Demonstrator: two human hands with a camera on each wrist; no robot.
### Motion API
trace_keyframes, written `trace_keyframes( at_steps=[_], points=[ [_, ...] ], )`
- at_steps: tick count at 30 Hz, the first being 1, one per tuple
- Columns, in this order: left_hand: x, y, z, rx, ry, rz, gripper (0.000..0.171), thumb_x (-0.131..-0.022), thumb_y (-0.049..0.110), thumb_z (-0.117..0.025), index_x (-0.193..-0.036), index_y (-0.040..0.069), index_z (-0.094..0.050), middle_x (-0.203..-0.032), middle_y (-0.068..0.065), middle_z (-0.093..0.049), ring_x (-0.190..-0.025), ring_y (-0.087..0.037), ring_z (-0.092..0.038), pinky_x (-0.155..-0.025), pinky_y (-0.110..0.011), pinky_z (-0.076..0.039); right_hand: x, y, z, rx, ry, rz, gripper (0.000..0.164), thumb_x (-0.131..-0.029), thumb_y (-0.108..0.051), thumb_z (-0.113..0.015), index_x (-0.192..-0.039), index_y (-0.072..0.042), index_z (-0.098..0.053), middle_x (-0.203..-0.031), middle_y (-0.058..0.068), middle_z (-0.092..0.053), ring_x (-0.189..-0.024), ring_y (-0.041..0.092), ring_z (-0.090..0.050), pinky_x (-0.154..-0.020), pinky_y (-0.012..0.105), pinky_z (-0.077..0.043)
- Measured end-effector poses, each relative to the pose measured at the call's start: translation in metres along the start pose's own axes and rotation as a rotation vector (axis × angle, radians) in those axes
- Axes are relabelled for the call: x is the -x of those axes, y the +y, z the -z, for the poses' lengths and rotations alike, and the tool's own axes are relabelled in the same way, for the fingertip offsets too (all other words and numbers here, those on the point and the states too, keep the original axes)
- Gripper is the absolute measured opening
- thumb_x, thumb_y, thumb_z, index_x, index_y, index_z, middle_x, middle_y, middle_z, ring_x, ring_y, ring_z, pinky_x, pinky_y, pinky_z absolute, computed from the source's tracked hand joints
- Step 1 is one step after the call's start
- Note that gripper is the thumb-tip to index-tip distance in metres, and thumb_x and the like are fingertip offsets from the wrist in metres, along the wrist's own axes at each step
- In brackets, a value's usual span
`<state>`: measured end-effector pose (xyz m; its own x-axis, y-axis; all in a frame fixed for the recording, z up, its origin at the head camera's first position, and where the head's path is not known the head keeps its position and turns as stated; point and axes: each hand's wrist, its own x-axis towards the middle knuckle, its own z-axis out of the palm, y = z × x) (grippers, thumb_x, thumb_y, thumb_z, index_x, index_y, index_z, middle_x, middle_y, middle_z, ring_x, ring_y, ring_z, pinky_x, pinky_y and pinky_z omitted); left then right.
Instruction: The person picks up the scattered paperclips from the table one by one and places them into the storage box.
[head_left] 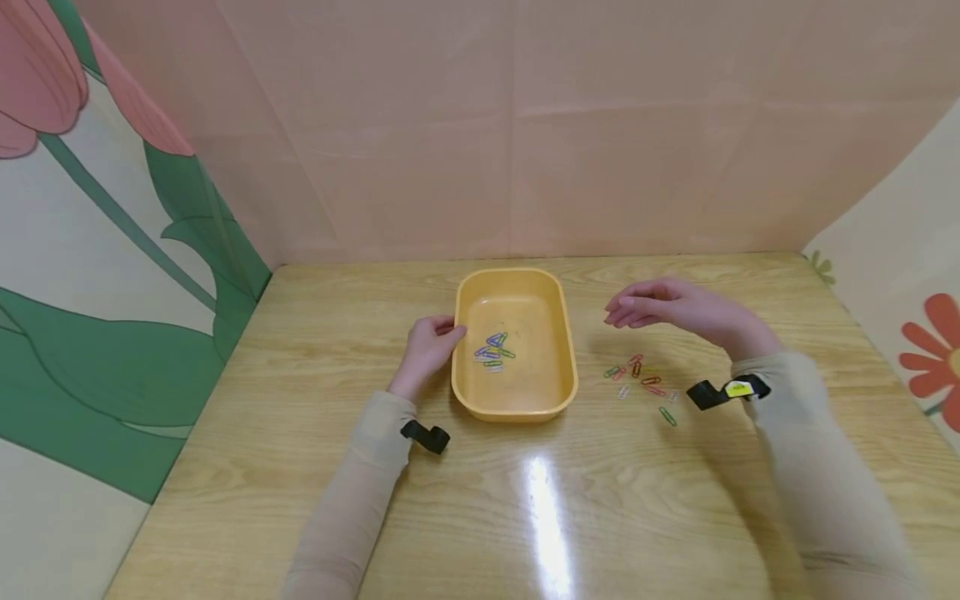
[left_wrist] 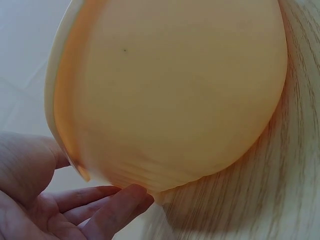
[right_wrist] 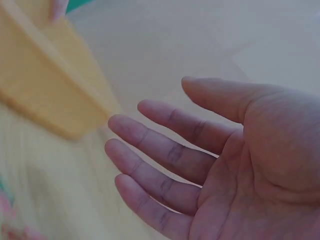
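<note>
A yellow plastic tray (head_left: 536, 383) stands on the table, with several coloured paper clips (head_left: 492, 353) lying on the left part of its floor. My left hand (head_left: 429, 350) grips the tray's left rim; the left wrist view shows the thumb at the rim and the fingers (left_wrist: 117, 212) against the outer wall. To the right of the tray my right hand (head_left: 667, 307) hovers above the table, holding nothing. Its fingers (right_wrist: 165, 150) are loosely extended and slightly apart in the right wrist view. Just below that hand, several loose paper clips (head_left: 651, 381) are scattered on the table.
The wooden table (head_left: 480, 492) meets a pink cloth backdrop (head_left: 420, 167) at its far edge. A panel with painted tulips (head_left: 82, 350) rises on the left, and one with a red flower (head_left: 937, 358) on the right. Glare streaks the table's near middle.
</note>
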<state>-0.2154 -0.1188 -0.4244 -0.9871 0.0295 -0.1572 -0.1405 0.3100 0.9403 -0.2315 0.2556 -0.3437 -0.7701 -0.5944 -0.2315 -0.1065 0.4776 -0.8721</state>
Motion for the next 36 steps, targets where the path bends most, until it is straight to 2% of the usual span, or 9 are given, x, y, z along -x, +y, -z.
trace_keyframes(
  at_steps=[4,7,14,16,22,25,30,36],
  points=[
    [0.000,0.000,0.000,0.005,-0.004,0.014,0.033,-0.094,0.013,-0.059,-0.120,-0.007,-0.060,-0.108,-0.018,-0.065,-0.099,-0.025,-0.063,-0.084,-0.032,-0.053,0.009,0.025,0.004,0.003,-0.007,-0.051,0.041,-0.103,-0.029,-0.043,-0.127,0.002,-0.054,-0.122,0.019,-0.061,-0.114,0.037,-0.055,-0.096,0.038,-0.047],
    [0.001,-0.001,0.001,0.005,-0.006,0.027,0.033,-0.094,0.014,-0.059,-0.120,-0.006,-0.060,-0.108,-0.016,-0.065,-0.099,-0.024,-0.063,-0.084,-0.032,-0.053,0.015,0.041,0.006,0.017,-0.009,-0.056,0.042,-0.103,-0.027,-0.042,-0.129,0.005,-0.052,-0.123,0.021,-0.060,-0.114,0.039,-0.054,-0.095,0.040,-0.047],
    [0.003,-0.002,0.002,0.004,-0.013,0.025,0.035,-0.094,0.015,-0.059,-0.123,-0.005,-0.059,-0.111,-0.016,-0.064,-0.102,-0.024,-0.062,-0.086,-0.033,-0.052,0.022,0.067,0.008,0.048,0.044,-0.113,0.040,-0.102,-0.029,-0.046,-0.127,0.001,-0.057,-0.120,0.015,-0.063,-0.112,0.029,-0.058,-0.092,0.040,-0.049],
    [0.003,-0.002,0.002,0.005,-0.013,0.023,0.035,-0.094,0.014,-0.059,-0.123,-0.005,-0.059,-0.112,-0.017,-0.064,-0.103,-0.024,-0.062,-0.087,-0.033,-0.052,0.024,0.071,0.007,0.085,0.064,-0.119,0.040,-0.101,-0.030,-0.048,-0.126,-0.001,-0.058,-0.119,0.013,-0.064,-0.111,0.027,-0.059,-0.090,0.038,-0.049],
    [0.004,-0.001,0.002,0.014,-0.018,0.033,0.034,-0.095,0.014,-0.058,-0.123,-0.005,-0.059,-0.111,-0.015,-0.064,-0.102,-0.023,-0.062,-0.086,-0.033,-0.052,0.025,0.080,-0.001,0.210,0.127,-0.123,0.037,-0.099,-0.034,-0.052,-0.120,-0.006,-0.064,-0.115,0.006,-0.066,-0.109,0.020,-0.057,-0.088,0.022,-0.044],
    [0.004,-0.001,0.002,0.017,-0.019,0.036,0.034,-0.095,0.015,-0.059,-0.122,-0.004,-0.060,-0.111,-0.015,-0.064,-0.101,-0.023,-0.062,-0.086,-0.033,-0.052,0.024,0.083,-0.005,0.227,0.162,-0.112,0.034,-0.097,-0.034,-0.055,-0.115,-0.007,-0.067,-0.112,0.006,-0.067,-0.105,0.019,-0.057,-0.084,0.021,-0.044],
    [0.003,-0.002,0.002,0.015,-0.021,0.048,0.035,-0.095,0.017,-0.059,-0.123,-0.003,-0.059,-0.111,-0.014,-0.064,-0.101,-0.024,-0.062,-0.085,-0.032,-0.053,0.022,0.090,-0.013,0.246,0.208,-0.047,0.026,-0.094,-0.031,-0.062,-0.107,-0.010,-0.070,-0.105,0.005,-0.068,-0.095,0.017,-0.059,-0.075,0.021,-0.046],
    [0.004,-0.001,0.002,0.011,-0.017,0.050,0.035,-0.095,0.017,-0.059,-0.124,-0.002,-0.060,-0.111,-0.014,-0.064,-0.101,-0.023,-0.062,-0.085,-0.032,-0.053,0.021,0.095,-0.024,0.216,0.231,0.052,0.018,-0.092,-0.021,-0.066,-0.104,-0.007,-0.069,-0.099,0.007,-0.068,-0.090,0.014,-0.060,-0.073,0.018,-0.047]
  ],
)
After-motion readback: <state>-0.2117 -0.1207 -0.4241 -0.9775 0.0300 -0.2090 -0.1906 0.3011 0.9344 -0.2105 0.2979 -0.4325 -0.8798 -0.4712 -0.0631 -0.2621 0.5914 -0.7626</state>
